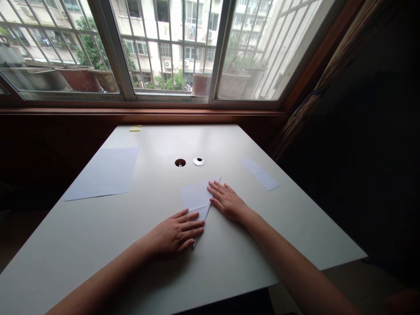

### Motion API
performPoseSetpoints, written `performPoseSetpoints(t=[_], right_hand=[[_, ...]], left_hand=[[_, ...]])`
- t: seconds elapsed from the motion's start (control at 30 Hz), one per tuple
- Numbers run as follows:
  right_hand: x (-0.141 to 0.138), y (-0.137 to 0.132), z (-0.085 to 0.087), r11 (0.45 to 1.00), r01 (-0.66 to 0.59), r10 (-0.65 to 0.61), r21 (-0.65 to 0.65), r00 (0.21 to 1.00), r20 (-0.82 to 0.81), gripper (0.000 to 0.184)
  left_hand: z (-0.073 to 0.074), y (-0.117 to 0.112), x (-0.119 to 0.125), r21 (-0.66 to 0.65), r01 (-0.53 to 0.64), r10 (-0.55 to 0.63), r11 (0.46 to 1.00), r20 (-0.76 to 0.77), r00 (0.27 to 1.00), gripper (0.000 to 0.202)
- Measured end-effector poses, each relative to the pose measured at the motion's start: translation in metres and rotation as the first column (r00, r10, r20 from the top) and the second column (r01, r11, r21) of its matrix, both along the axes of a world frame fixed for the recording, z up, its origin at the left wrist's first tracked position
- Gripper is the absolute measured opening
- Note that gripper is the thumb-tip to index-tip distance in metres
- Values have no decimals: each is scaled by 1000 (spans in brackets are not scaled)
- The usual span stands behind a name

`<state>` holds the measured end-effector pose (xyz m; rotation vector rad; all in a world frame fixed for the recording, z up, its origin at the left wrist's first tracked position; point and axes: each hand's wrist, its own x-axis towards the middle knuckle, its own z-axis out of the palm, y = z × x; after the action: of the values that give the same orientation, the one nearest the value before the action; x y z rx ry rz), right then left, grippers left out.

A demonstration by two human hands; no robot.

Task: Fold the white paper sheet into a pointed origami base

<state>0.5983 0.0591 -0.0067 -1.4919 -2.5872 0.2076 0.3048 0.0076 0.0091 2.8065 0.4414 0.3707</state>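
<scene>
A folded white sheet of paper (195,196) lies on the white table (164,262) in front of me. My left hand (179,232) rests flat on its near corner, fingers stretched out and pointing right. My right hand (226,201) lies flat on the paper's right edge, fingers spread and pointing left. Neither hand grips anything; both press down on the paper.
A larger flat white sheet (105,173) lies at the left. A narrow paper strip (259,173) lies at the right. A round cable hole (180,162) and its cap (198,161) sit mid-table. A yellow note (135,128) lies at the far edge below the window.
</scene>
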Motion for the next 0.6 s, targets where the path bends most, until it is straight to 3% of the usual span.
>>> performPoseSetpoints(t=[0.37,0.6], right_hand=[[2,1,-1,1000,-1,1,-13,1000,-6,55],[3,4,-2,1000,-8,7,-11,1000,-8,55]], left_hand=[[21,-24,-13,-78,57,-56,995,8,998,55],[25,-40,-24,-129,93,-103,987,-73,992,58]])
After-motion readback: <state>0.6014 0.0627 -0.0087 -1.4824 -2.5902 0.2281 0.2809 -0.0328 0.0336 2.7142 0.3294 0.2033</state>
